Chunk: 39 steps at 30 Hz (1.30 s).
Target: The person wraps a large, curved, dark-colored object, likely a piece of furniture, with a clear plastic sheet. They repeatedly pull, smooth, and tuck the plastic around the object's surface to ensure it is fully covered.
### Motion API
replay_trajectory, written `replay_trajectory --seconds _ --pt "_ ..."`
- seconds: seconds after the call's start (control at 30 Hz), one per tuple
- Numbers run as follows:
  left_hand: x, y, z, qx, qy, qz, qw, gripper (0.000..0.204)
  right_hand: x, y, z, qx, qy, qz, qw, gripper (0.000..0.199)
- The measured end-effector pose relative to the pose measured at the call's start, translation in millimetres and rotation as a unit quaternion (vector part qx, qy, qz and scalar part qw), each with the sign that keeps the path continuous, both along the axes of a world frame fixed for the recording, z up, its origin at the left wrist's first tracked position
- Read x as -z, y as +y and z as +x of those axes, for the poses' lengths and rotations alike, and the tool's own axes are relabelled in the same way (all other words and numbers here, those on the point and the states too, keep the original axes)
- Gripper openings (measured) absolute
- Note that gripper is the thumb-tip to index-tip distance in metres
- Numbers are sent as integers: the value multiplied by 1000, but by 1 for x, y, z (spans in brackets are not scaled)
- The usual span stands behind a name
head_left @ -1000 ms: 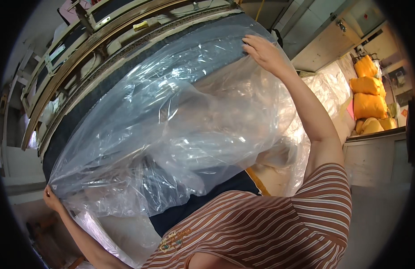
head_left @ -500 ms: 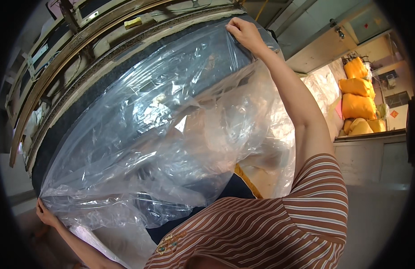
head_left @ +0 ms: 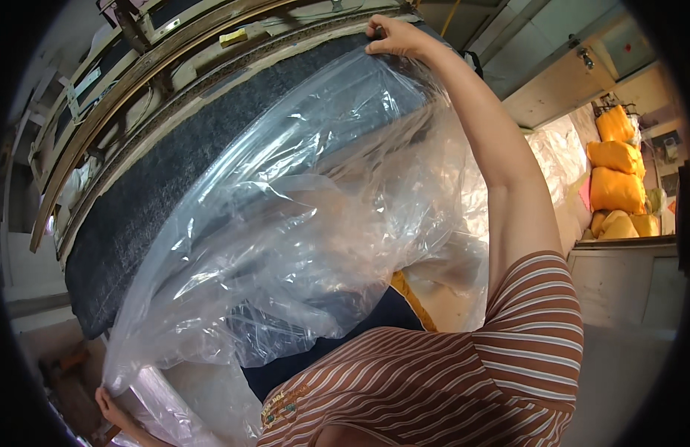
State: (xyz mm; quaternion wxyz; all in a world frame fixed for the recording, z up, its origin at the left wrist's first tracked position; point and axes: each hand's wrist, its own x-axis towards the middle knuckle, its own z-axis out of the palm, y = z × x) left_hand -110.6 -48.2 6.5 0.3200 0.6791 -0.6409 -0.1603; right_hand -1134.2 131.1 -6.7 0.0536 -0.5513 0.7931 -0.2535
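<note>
A large sheet of clear plastic film (head_left: 255, 246) spreads slantwise over a dark worktop (head_left: 181, 149), wrinkled and shiny, its near part bunched against my body. At the lower left, my left hand (head_left: 115, 412) pinches the film's corner, below the end of the worktop. My right hand (head_left: 393, 39) reaches to the far right end of the worktop, just above the film's far edge. Its thumb and fingers are apart, with a gap between them.
Along the far side of the worktop runs a machine frame with long curved rails (head_left: 114, 119) and a small yellow block (head_left: 232, 38). Yellow-orange bundles (head_left: 617, 186) are stacked at the right beside a cabinet (head_left: 621, 283). Crinkled pale plastic (head_left: 557, 156) lies nearby.
My left hand has drawn the film's corner down toward me, baring more dark worktop. My right hand has lifted off the film's far edge and its fingers have parted.
</note>
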Motion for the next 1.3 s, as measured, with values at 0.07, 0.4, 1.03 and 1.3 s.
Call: replay_trajectory --seconds 0.07,0.4,1.03,1.3 --pt "28 11 8 -13 75 46 996 29 -1 -7 -12 -83 -65 39 994 21" --pt "-5 -106 -79 -32 368 -106 923 40 -88 8 -5 34 -414 -272 868 13" --pt "82 -355 -171 39 88 -94 991 44 37 -29 -58 218 -74 -247 941 27" --pt "84 -361 -195 23 93 -78 992 41 34 -32 -62 258 64 -269 926 32"
